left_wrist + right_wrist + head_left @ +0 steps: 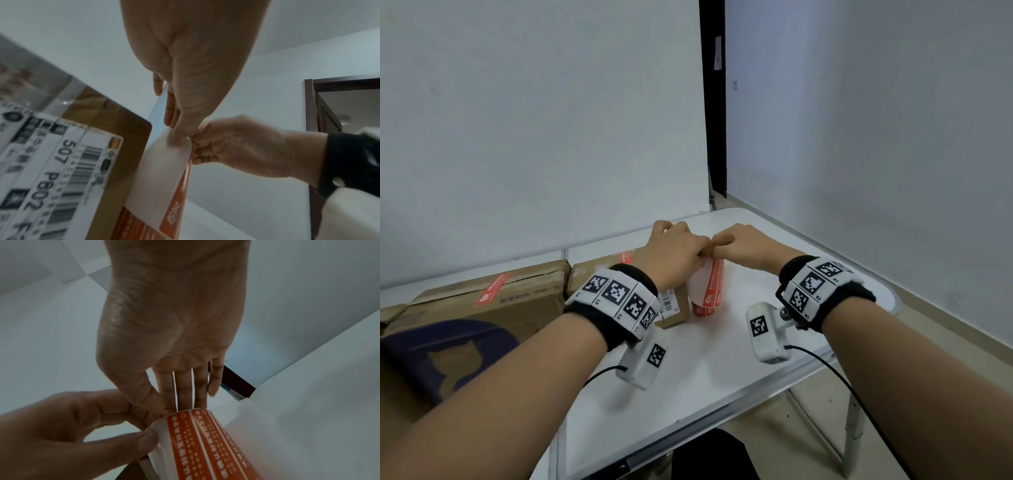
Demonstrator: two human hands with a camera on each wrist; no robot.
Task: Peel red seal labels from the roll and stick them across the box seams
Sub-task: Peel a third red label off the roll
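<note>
A strip of red seal labels (707, 287) on white backing hangs upright over the table, its lower end rolled at the tabletop. My left hand (697, 258) pinches the top of the white backing (162, 170) between thumb and fingers. My right hand (717, 245) meets it from the right and pinches the upper edge of a red label (197, 441) with thumb and forefinger. Brown cardboard boxes (517, 301) lie at the left, and two carry a red seal (493, 293) across a seam. A small box with a barcode label (68, 170) stands just left of the strip.
The white folding table (739, 359) ends close on the right and at the front. A white backdrop board (551, 120) stands behind the boxes. A dark blue printed box (448, 349) lies at the near left. Camera cables trail from both wrists.
</note>
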